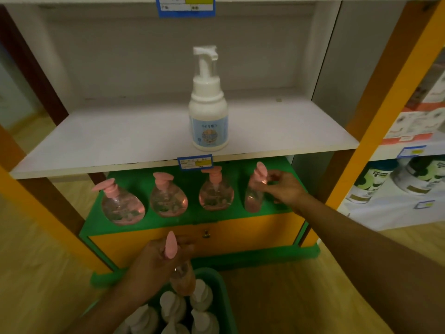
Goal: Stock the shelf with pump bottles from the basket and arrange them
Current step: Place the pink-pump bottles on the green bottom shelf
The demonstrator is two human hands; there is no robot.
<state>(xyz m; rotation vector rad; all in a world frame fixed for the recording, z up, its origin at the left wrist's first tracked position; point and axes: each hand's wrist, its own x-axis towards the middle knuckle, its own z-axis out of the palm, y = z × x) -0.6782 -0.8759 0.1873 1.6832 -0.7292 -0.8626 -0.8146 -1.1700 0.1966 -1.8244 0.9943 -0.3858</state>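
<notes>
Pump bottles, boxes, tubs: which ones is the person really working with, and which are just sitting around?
Working with:
- pink bottle in the right hand
- another pink bottle in the left hand
- three pink bottles on the green shelf
- green basket of white-topped bottles

Sitting around:
- white pump bottle
- price tag
- tubs

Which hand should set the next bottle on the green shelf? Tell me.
Left. The left hand already holds a clear pink-pump bottle lifted above the green basket, while the right hand is busy pinching the rightmost shelf bottle.
</notes>
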